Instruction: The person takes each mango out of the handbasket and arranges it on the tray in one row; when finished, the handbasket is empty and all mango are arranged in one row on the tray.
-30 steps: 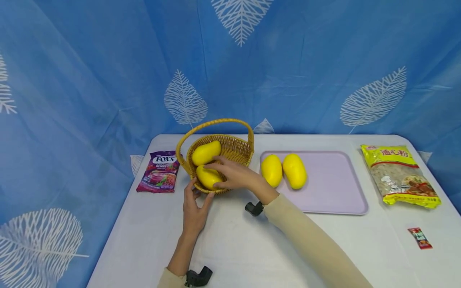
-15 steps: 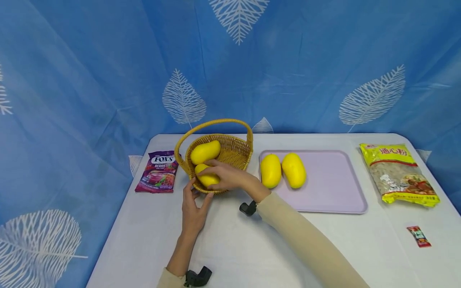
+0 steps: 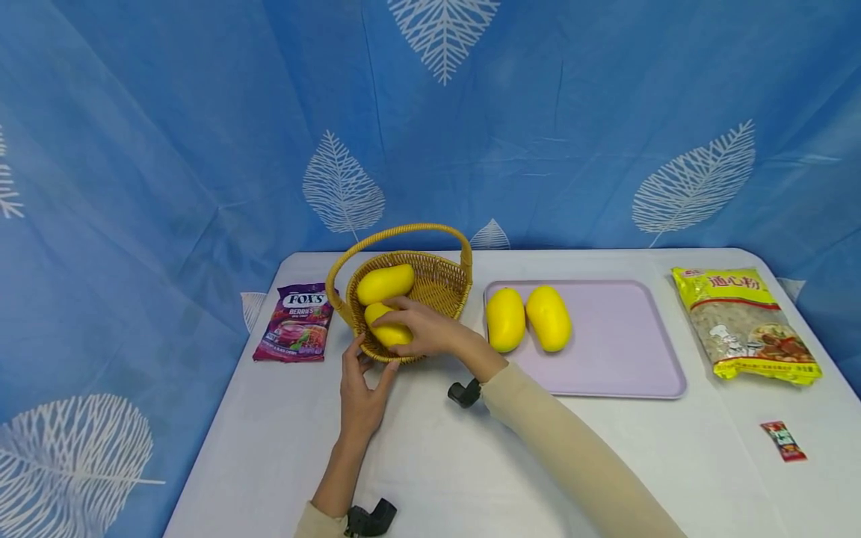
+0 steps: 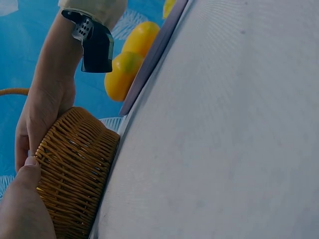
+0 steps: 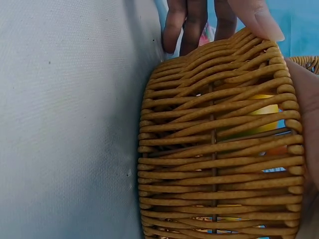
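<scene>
A wicker basket (image 3: 442, 293) with a tall arched handle stands at the table's back left. Its near left rim is held by my left hand (image 3: 363, 400), thumb at the front and fingers round the side. Inside lie two yellow mangoes, one (image 3: 386, 284) toward the back. My right hand (image 3: 430, 330) reaches over the rim and grips the front mango (image 3: 392, 336) between thumb and fingers, partly covering it. In the left wrist view, the left thumb (image 4: 25, 194) presses the basket's rim. The right wrist view mostly shows the woven wall (image 5: 214, 154), hiding the held mango's greater part.
Right of the basket, a pale purple tray (image 3: 619, 344) carries two more mangoes (image 3: 506, 320) at its left end. A purple candy bag (image 3: 294, 325) lies left of the basket. A yellow pasta bag (image 3: 747, 325) and a small red wrapped candy (image 3: 783, 441) lie far right.
My right hand has shifted slightly left over the front mango, its wrist and sleeve moving with it. My left hand stays on the basket, and the other things keep their places.
</scene>
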A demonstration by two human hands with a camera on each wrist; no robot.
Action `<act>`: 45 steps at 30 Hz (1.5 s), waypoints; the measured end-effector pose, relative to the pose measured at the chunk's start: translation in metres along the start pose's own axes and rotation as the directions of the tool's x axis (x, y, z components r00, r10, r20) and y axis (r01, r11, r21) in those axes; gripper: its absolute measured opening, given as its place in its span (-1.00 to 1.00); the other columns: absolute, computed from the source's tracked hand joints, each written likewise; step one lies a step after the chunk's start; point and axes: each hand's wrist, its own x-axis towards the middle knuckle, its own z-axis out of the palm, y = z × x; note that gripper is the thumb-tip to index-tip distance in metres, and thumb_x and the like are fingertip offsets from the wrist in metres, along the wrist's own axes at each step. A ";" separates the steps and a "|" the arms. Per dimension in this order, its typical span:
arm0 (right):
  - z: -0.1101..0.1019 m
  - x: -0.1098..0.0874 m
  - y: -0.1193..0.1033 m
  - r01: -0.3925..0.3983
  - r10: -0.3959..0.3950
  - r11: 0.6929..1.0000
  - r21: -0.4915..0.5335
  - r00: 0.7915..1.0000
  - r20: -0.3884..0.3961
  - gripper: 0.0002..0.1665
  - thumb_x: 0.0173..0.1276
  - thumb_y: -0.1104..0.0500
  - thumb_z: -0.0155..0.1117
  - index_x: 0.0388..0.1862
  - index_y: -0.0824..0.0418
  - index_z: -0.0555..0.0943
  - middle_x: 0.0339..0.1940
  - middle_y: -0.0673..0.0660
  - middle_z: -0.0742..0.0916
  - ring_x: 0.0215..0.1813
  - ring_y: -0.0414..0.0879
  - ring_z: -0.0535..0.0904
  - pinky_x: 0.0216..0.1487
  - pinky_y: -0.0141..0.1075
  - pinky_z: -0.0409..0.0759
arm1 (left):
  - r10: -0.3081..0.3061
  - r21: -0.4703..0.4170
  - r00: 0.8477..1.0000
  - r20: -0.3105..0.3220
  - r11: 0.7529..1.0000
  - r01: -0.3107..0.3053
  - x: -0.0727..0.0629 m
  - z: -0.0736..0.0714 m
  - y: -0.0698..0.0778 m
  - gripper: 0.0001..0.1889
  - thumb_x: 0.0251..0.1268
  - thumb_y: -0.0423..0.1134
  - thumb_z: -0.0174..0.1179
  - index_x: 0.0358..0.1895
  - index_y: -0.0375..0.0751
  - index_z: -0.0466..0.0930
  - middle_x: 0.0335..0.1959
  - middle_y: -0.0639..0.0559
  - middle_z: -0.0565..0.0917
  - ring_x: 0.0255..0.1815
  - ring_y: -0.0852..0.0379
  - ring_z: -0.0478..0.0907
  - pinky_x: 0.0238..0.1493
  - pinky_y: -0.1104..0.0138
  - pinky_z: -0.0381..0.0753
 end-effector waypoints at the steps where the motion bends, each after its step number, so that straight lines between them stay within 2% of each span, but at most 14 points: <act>1: 0.000 0.000 0.000 -0.002 0.002 1.000 0.001 1.000 -0.001 -0.44 0.30 0.08 0.38 0.29 0.01 0.55 0.48 0.19 0.36 0.46 0.08 0.32 0.44 -0.06 0.39 | -0.003 -0.004 1.000 0.000 1.000 0.003 0.000 0.000 0.000 -0.25 0.29 -0.14 0.31 0.46 -0.17 0.13 0.34 -0.16 0.36 0.16 -0.01 0.50 0.18 0.13 0.56; 7: -0.004 -0.005 -0.003 0.003 -0.003 1.000 -0.005 1.000 -0.029 -0.45 0.30 0.07 0.38 0.28 0.00 0.56 0.49 0.21 0.35 0.47 0.11 0.30 0.42 0.00 0.39 | -0.021 -0.017 1.000 0.003 1.000 0.021 0.000 0.001 0.001 -0.25 0.30 -0.13 0.30 0.46 -0.19 0.12 0.34 -0.16 0.36 0.15 -0.06 0.52 0.18 0.07 0.58; 17: -0.013 -0.015 -0.006 0.056 -0.058 0.998 -0.019 0.989 -0.138 -0.46 0.26 0.08 0.41 0.24 0.02 0.59 0.46 0.23 0.38 0.45 0.13 0.32 0.43 -0.02 0.39 | -0.041 -0.015 0.999 -0.002 0.999 0.041 0.001 -0.001 0.001 -0.25 0.30 -0.11 0.31 0.45 -0.19 0.14 0.30 -0.17 0.39 0.13 -0.06 0.54 0.18 0.10 0.58; 24: -0.023 -0.025 -0.008 0.038 -0.043 0.999 -0.031 0.983 -0.179 -0.46 0.26 0.06 0.41 0.24 -0.02 0.59 0.47 0.19 0.38 0.46 0.11 0.29 0.43 -0.01 0.39 | -0.053 -0.010 0.999 -0.005 0.999 0.053 0.001 -0.001 0.001 -0.26 0.29 -0.10 0.31 0.44 -0.20 0.14 0.29 -0.17 0.41 0.13 -0.05 0.54 0.18 0.14 0.57; 35: -0.039 -0.047 -0.008 0.072 -0.091 0.995 -0.070 0.942 -0.324 -0.46 0.20 0.11 0.46 0.19 -0.01 0.62 0.44 0.21 0.40 0.43 0.16 0.32 0.30 0.03 0.51 | -0.056 -0.013 0.998 0.001 0.998 0.056 0.002 -0.002 0.003 -0.25 0.29 -0.10 0.31 0.45 -0.19 0.14 0.31 -0.20 0.39 0.16 -0.06 0.51 0.20 0.13 0.55; 45: -0.059 -0.080 -0.002 0.029 -0.063 0.996 -0.088 0.905 -0.421 -0.43 0.18 0.13 0.46 0.21 -0.04 0.61 0.47 0.20 0.35 0.42 0.19 0.30 0.27 0.08 0.51 | -0.058 -0.016 0.998 0.004 0.998 0.058 0.001 -0.002 0.002 -0.27 0.31 -0.11 0.29 0.45 -0.18 0.14 0.30 -0.22 0.40 0.15 -0.04 0.51 0.19 0.18 0.54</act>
